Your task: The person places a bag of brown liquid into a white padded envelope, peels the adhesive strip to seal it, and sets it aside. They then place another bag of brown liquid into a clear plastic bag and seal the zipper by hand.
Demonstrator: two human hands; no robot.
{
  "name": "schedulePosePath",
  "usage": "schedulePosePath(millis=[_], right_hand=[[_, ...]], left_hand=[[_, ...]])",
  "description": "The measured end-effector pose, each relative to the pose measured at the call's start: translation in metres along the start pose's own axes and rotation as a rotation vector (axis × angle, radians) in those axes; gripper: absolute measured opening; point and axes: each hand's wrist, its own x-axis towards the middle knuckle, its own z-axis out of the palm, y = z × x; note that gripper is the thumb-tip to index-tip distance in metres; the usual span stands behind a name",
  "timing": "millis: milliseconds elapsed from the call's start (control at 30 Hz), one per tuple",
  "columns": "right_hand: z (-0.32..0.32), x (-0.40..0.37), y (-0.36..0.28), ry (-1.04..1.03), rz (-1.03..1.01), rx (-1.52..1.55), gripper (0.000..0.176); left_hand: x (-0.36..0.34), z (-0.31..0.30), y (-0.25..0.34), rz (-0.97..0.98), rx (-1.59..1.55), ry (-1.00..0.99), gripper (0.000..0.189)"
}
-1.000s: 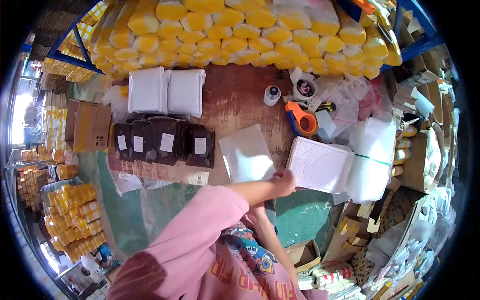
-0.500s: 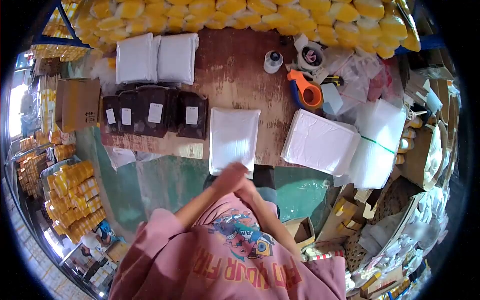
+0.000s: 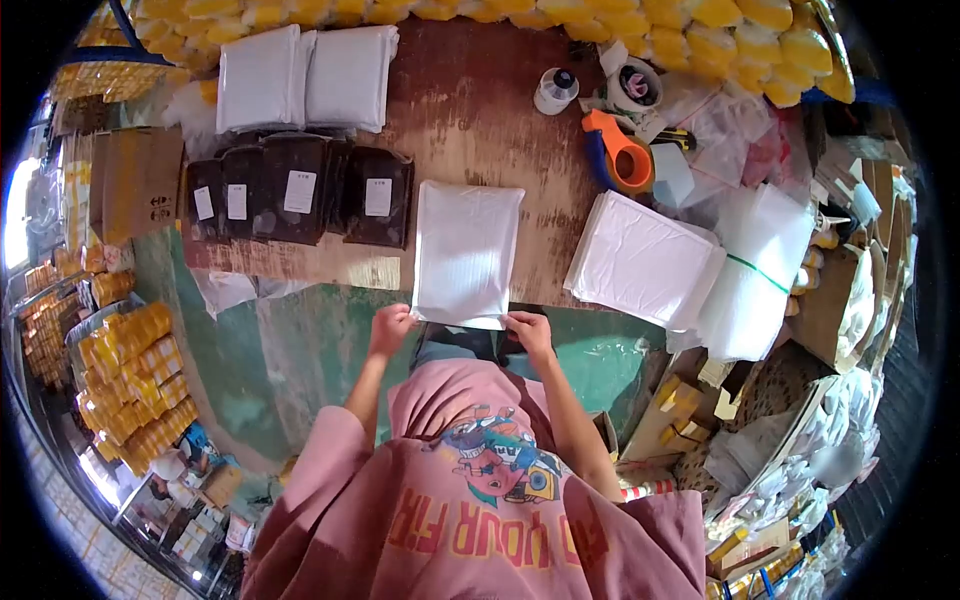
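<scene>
While left hand (image 3: 390, 328), right hand (image 3: 528, 330) pinch white bag (image 3: 468, 250) | grip seemingly hidden

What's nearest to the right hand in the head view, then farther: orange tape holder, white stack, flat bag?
1. Flat bag, front middle, touching the right hand.
2. White stack, to the right.
3. Orange tape holder, farther back, right.

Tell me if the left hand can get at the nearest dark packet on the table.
Probably yes. The left hand pinches a near corner of the white bag; the dark packet lies just beyond, only bare table between. It must let go first.
</scene>
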Motion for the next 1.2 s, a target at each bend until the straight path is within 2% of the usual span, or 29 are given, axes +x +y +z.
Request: schedulePosePath(millis=[33, 133, 167, 267, 333, 433, 533, 667, 700, 900, 1000, 1200], right_hand=[[0.000, -0.002, -0.002, -0.032, 0.054, 0.086, 0.015], [-0.006, -0.002, -0.001, -0.133, 0.118, 0.247, 0.015], [-0.010, -0.001, 0.000, -0.168, 0.122, 0.283, 0.015], [-0.020, -0.003, -0.008, -0.279, 0.133, 0.279, 0.015], [-0.025, -0.001, -0.007, -0.299, 0.139, 0.276, 0.016], [-0.028, 0.002, -0.010, -0.325, 0.147, 0.281, 0.017], [-0.032, 0.002, -0.008, -0.321, 0.163, 0.292, 0.021], [-0.025, 0.000, -0.009, -0.301, 0.165, 0.337, 0.021], [-0.023, 0.000, -0.009, -0.295, 0.163, 0.333, 0.020], [-0.015, 0.000, -0.014, -0.250, 0.145, 0.254, 0.015], [-0.015, 0.002, -0.015, -0.255, 0.133, 0.235, 0.014], [-0.014, 0.003, -0.009, -0.236, 0.187, 0.279, 0.012]], left_hand=[[0.001, -0.004, 0.015, 0.028, 0.075, -0.008, 0.012], [-0.005, 0.022, 0.035, 0.104, 0.314, 0.479, 0.009], [-0.010, 0.025, 0.072, 0.064, 0.439, 0.552, 0.010], [-0.027, 0.054, 0.120, -0.011, 0.341, 0.166, 0.013], [-0.030, 0.078, 0.149, 0.078, 0.302, -0.025, 0.021], [-0.021, 0.116, 0.134, 0.078, 0.122, -0.044, 0.036], [-0.015, 0.123, 0.138, 0.068, 0.218, -0.078, 0.034], [-0.008, 0.129, 0.113, -0.018, 0.263, -0.110, 0.030], [-0.008, 0.131, 0.105, 0.034, 0.256, -0.093, 0.028], [0.000, 0.129, 0.109, -0.420, -0.115, -0.251, 0.024], [0.002, 0.132, 0.087, -0.476, -0.345, -0.286, 0.022], [0.002, 0.133, 0.057, -0.222, -0.117, -0.299, 0.016]])
